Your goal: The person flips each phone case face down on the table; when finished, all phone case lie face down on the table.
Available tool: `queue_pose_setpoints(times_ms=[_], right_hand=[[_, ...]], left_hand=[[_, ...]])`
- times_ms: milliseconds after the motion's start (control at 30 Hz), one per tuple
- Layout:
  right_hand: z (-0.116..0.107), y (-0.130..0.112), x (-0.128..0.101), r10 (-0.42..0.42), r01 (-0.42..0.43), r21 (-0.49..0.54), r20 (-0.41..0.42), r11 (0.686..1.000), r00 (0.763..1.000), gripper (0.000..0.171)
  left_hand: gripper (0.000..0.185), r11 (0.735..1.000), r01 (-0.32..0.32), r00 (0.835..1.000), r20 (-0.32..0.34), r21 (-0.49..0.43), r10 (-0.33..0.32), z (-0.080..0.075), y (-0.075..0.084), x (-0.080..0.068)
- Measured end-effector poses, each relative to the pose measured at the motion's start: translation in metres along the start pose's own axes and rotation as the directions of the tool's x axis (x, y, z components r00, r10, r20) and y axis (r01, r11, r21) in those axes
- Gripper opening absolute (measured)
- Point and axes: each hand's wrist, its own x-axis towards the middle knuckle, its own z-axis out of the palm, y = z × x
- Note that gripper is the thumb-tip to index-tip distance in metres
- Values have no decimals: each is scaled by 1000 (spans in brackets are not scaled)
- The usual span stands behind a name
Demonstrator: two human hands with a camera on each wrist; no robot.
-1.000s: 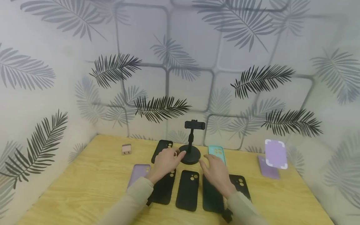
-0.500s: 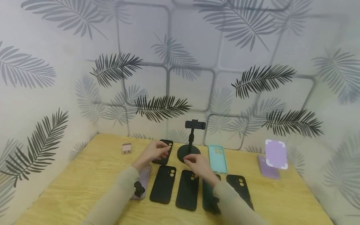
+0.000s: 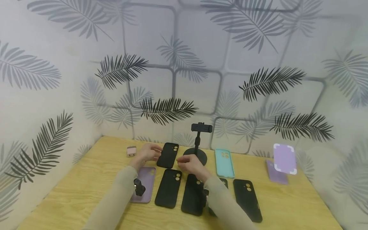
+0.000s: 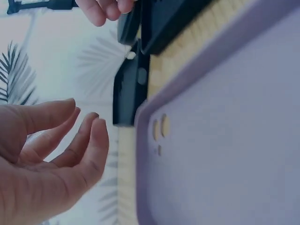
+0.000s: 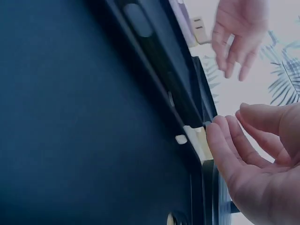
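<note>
My left hand (image 3: 147,153) hovers at the left side of a black phone case (image 3: 168,156) that lies at the back of the table, its fingers loosely bent and holding nothing. On the other side of that case my right hand (image 3: 192,164) is held with bent fingers, also with nothing in it. In the left wrist view a gap shows between the thumb and fingers of the left hand (image 4: 61,154). Below the left wrist lies a purple phone case (image 3: 146,183). The right forearm partly covers a black phone case (image 3: 191,199) and a dark green one (image 3: 223,181).
A black phone stand (image 3: 196,140) rises behind my right hand. A pink charger plug (image 3: 131,151) sits at back left. Turquoise (image 3: 224,163) and black (image 3: 247,198) cases lie to the right, beside a lilac panel (image 3: 284,158) on a stand. Another black case (image 3: 168,188) lies in front.
Both hands have moved left, away from the phone stand, to either side of the back black case. The turquoise case, partly covered by the right hand before, shows fully now.
</note>
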Motion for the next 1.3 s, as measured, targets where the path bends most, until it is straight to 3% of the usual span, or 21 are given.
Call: queue_pose_setpoints(times_ms=[233, 467, 733, 867, 1033, 1300], right_hand=[[9, 7, 13, -2, 3, -23, 10, 1000, 1000, 35], [13, 4, 16, 46, -47, 11, 48, 999, 998, 37], [15, 1, 17, 53, -57, 59, 69, 997, 996, 38], [17, 1, 21, 57, -64, 95, 74, 993, 996, 39], [20, 0, 26, 77, -90, 155, 86, 984, 993, 41], [22, -3, 30, 91, -109, 171, 113, 979, 989, 44]], left_hand=[[39, 996, 94, 996, -4, -5, -94, -4, -13, 5], [44, 991, 134, 991, 0, -24, -134, -2, -13, 9], [48, 967, 190, 980, -22, -168, -196, -4, -13, 7], [47, 941, 188, 982, 35, -283, -186, -7, -15, 9], [50, 882, 190, 981, 116, -432, -154, -9, -18, 13], [58, 861, 183, 974, 206, -474, -94, -8, -21, 15]])
